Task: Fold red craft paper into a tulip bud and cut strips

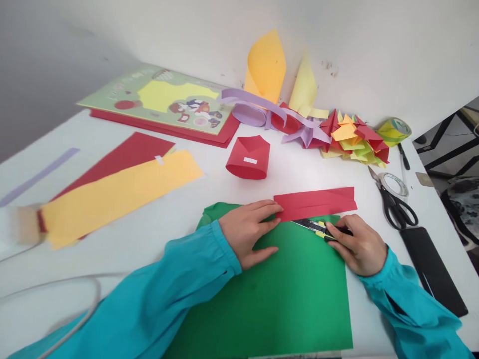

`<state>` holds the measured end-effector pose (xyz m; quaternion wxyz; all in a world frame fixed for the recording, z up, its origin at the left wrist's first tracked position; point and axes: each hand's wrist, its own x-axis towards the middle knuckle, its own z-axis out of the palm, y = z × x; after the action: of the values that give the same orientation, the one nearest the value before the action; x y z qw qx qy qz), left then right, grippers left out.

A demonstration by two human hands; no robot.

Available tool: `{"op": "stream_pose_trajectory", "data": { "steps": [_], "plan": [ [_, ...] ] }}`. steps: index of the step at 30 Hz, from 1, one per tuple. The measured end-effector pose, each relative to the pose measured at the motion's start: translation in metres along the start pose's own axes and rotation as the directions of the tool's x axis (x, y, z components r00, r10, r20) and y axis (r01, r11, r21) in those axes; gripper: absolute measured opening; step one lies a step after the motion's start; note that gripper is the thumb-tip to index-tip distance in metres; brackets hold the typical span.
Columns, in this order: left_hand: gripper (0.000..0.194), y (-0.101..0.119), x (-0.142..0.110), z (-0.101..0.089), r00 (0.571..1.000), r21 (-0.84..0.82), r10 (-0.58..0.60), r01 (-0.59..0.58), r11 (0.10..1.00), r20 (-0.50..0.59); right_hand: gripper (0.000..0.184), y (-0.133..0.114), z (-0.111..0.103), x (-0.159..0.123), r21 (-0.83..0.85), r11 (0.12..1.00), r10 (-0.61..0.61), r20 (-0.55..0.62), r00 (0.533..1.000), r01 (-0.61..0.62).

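Note:
My left hand [250, 234] lies with fingers spread, its fingertips on the left end of a red paper strip [318, 202]. A crease or cut line runs along that strip. In my right hand [357, 244] is a utility knife [312, 227], black and yellow, its blade pointing left just below the strip's lower edge. Under both lies a large green sheet [284, 299], its upper left corner crumpled. Behind the strip stands a folded red paper loop [249, 158] with a small white label.
Black scissors [398, 207], a tape roll [393, 184] and a black phone-like slab [434, 269] lie at right. Folded paper shapes [355, 137] line the wall. Left are a yellow paper strip [123, 197], a picture pad [123, 99] and a grey cable [95, 296].

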<state>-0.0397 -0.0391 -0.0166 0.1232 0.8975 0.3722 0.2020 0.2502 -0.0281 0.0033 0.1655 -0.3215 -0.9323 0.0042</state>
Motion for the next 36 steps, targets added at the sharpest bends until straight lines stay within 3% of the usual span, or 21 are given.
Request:
{"op": "stream_pose_trajectory", "data": {
  "steps": [7,16,26,36],
  "plan": [
    [0.045,-0.001,-0.001,0.001,1.000,-0.009,0.007,-0.007,1.000,0.002,0.026,-0.008,0.006,0.005,-0.048,0.999,0.022,-0.058,0.998,-0.025],
    [0.044,-0.001,0.000,0.000,1.000,-0.021,0.015,-0.015,1.000,-0.001,0.026,-0.010,0.002,0.004,-0.011,1.000,0.006,-0.007,1.000,-0.006],
    [0.046,-0.007,-0.004,0.001,0.999,-0.065,0.030,-0.032,0.997,-0.026,0.027,-0.014,0.010,0.006,-0.013,0.999,0.033,-0.051,0.998,-0.034],
    [0.045,-0.010,-0.002,-0.001,0.999,0.000,0.022,-0.022,1.000,-0.023,0.029,-0.014,0.009,0.005,-0.012,0.999,0.048,-0.063,0.997,-0.049]
  ]
}}
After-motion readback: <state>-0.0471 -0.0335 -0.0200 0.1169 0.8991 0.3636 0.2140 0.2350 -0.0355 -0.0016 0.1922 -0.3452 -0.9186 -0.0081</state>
